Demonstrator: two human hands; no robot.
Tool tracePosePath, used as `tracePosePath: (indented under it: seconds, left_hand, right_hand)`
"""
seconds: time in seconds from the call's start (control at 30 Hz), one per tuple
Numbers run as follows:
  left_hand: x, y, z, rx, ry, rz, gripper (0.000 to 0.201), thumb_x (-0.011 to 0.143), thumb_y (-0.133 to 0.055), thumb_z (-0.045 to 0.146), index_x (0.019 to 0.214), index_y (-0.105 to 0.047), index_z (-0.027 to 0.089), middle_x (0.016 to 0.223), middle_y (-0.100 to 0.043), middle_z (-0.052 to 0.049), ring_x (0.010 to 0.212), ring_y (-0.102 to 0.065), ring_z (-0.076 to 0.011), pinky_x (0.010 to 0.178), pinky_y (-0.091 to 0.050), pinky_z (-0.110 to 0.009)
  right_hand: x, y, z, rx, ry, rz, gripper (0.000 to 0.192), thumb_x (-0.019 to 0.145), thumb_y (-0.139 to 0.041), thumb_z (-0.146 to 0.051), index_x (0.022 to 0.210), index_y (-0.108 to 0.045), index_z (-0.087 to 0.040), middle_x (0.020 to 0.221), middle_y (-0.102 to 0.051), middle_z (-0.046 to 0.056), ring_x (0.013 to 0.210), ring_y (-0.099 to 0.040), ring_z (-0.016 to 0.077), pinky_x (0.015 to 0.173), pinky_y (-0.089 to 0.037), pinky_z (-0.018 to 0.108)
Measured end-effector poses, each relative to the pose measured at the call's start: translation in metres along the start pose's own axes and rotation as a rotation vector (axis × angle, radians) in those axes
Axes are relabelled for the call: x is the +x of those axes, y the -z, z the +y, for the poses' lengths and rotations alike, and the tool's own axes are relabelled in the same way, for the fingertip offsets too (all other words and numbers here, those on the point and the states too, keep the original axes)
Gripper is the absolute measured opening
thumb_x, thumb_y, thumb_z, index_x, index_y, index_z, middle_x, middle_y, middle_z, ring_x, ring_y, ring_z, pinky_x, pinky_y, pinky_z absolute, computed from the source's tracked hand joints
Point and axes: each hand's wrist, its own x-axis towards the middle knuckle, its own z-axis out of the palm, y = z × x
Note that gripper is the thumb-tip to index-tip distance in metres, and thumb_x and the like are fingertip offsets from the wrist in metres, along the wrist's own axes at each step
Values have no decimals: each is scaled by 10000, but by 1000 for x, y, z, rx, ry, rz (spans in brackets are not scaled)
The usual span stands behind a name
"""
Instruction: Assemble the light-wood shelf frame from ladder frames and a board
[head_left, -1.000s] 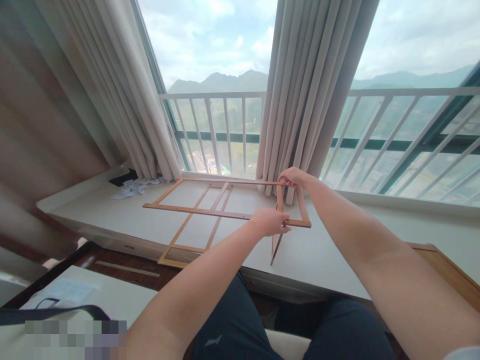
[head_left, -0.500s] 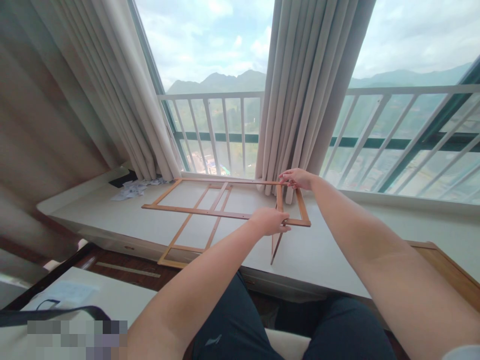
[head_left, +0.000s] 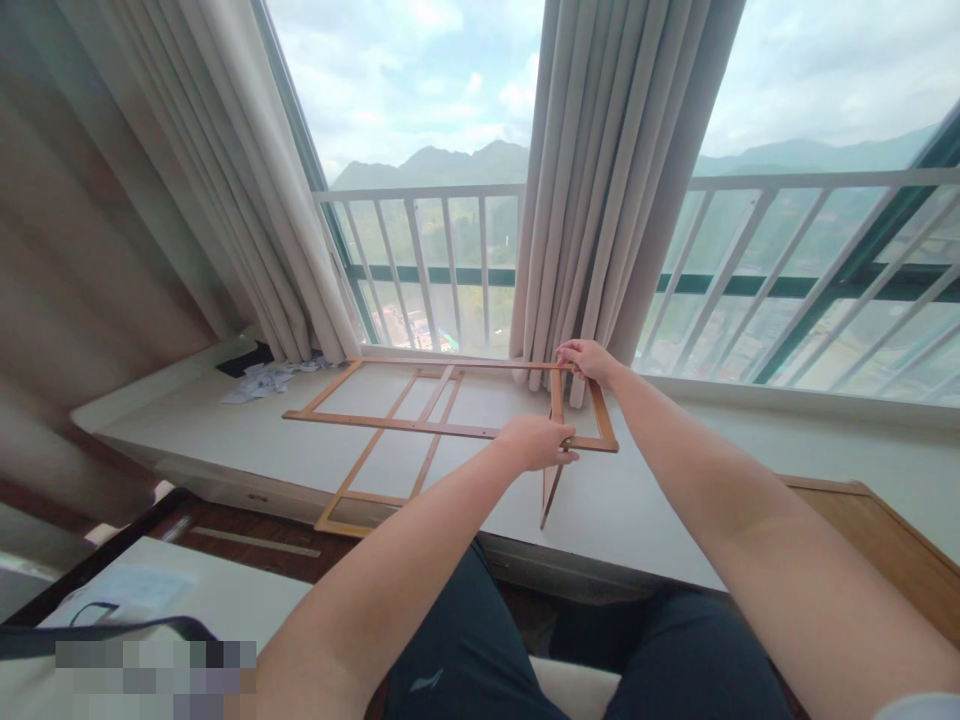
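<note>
Two rails point(head_left: 375, 421) serve us, left hand point(head_left: 536, 443) gripping near, right hand point(head_left: 588, 359) pinching far, toward the back edge of the windowsill point(head_left: 630, 520), this wooden frame point(head_left: 437, 394) likely light, stiff.

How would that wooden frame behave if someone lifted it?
The wooden frame is probably light for its size, being thin bars around open gaps. Those bars look straight, suggesting stiffness, though it might fold or tip, since its parts stand at different angles.

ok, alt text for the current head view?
The left hand grips the near side of a slim, rectangular brown wooden frame over a white window ledge; the right hand is at its far side. Behind are grey-beige fabric curtains and a white barred railing.
</note>
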Motion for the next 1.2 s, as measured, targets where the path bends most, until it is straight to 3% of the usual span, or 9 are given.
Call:
tracePosePath:
  seconds: [0.27, 0.6, 0.93, 1.2]
  left_hand:
    - [-1, 0, -1, 7, -5, 1, 414, 920, -485, 636, 1093, -645, 295, 1017, -739, -81, 962, -703, -282, 792, -526, -361]
    - [-2, 1, -1, 2, -6, 2, 420, 923, -482, 631, 1087, -647, 281, 999, -736, -92, 930, -709, -294, 769, -525, -369]
    - [-5, 0, -6, -17, 3, -21, 458, 917, -461, 646, 1103, -654, 274, 999, -731, -104, 909, -705, -305, 733, -515, -372]
    - [-7, -4, -12, -12, -2, -12, 463, 922, -453, 645, 1121, -652, 277, 997, -730, -100, 921, -698, -294, 749, -516, -364]
  right_hand:
    - [6, -4, 5, 49, 26, 69, 142, 942, -613, -285, 953, -642, -146, 860, -718, 82, 512, -453, 78, 409, -352, 172]
    - [21, -9, 19, 65, 129, 121, 109, 876, -591, -248, 904, -653, -163, 667, -648, 16, 480, -449, 98, 419, -334, 206]
    - [38, -8, 19, 71, 270, 118, 199, 808, -686, -369, 830, -666, -172, 621, -630, 8, 490, -421, 106, 457, -317, 237]
    - [26, 0, 10, 320, 374, 393, 297, 816, -708, -469, 874, -630, -188, 643, -639, -1, 441, -410, 91, 418, -318, 226]
